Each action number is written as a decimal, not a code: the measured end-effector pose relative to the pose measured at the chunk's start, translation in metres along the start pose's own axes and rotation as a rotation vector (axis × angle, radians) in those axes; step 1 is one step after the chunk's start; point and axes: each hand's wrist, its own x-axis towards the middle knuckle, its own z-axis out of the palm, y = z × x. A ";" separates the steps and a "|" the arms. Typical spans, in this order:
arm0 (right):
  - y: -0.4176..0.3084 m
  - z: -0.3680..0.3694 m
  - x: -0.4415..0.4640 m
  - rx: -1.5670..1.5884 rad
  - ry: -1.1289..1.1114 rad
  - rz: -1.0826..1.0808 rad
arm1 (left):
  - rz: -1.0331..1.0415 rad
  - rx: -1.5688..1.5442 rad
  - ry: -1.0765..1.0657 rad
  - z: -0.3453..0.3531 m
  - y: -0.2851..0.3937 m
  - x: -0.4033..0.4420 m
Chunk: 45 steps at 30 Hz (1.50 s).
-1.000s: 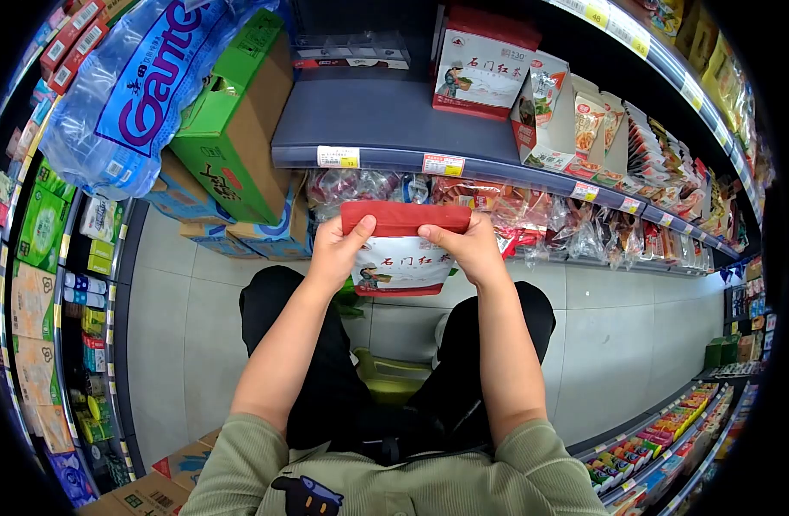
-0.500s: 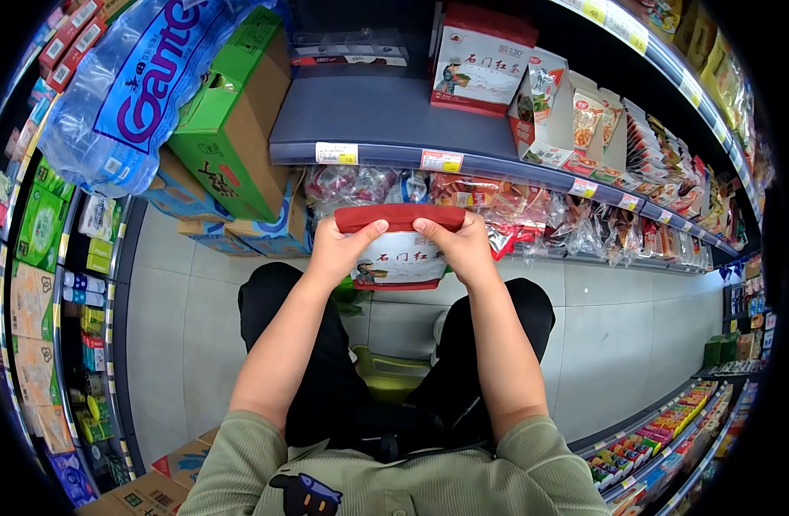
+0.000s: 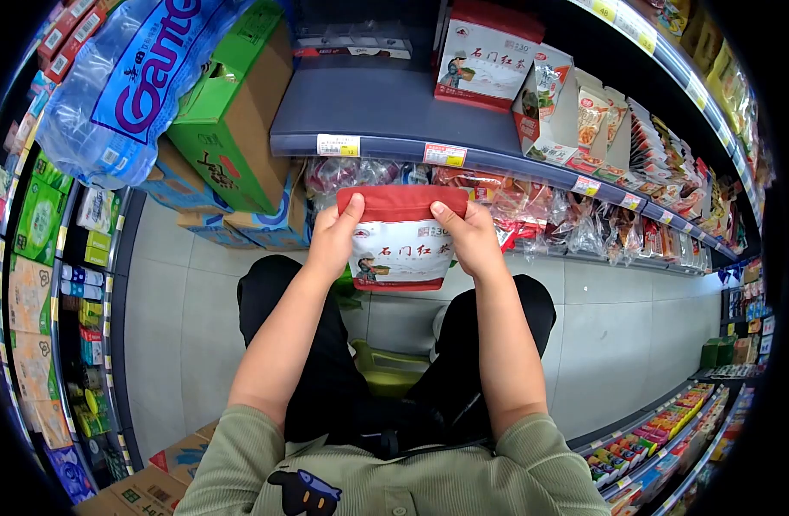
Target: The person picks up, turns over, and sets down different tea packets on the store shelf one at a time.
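A red and white tea pouch (image 3: 403,245) with Chinese lettering is held up in front of me, its printed face toward the camera. My left hand (image 3: 332,236) grips its left edge, thumb on the front near the red top band. On the right edge, my right hand (image 3: 472,236) pinches it the same way, with the other fingers behind the pouch and hidden. Similar red and white tea packs (image 3: 489,56) stand on the grey shelf (image 3: 351,103) beyond, with an opened display box (image 3: 541,99) of snack packets beside them.
Wrapped water bottles (image 3: 128,95) and a green carton (image 3: 231,120) stack up at the left. Bagged snacks (image 3: 515,202) fill the low shelf ahead. A green stool (image 3: 390,365) lies between my legs. Stocked shelves (image 3: 661,439) curve along both sides.
The pouch's top edge has risen and its face has turned more upright toward me, showing more of the print. Both thumbs have moved outward and up toward its upper corners.
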 end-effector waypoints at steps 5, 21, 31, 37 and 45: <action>-0.014 -0.003 0.002 0.024 -0.018 -0.010 | -0.043 -0.215 0.035 -0.005 0.004 0.004; -0.005 -0.001 0.005 -0.224 -0.040 -0.208 | -0.144 -0.563 0.118 -0.019 0.016 0.015; 0.005 -0.008 0.006 -0.227 0.030 -0.194 | -0.031 -0.352 0.178 -0.012 0.023 0.013; -0.001 -0.010 0.008 0.038 0.197 -0.193 | -0.054 -0.106 0.110 -0.006 0.014 0.009; -0.001 -0.015 0.012 0.111 0.348 -0.254 | 0.056 0.043 0.059 -0.002 0.005 0.008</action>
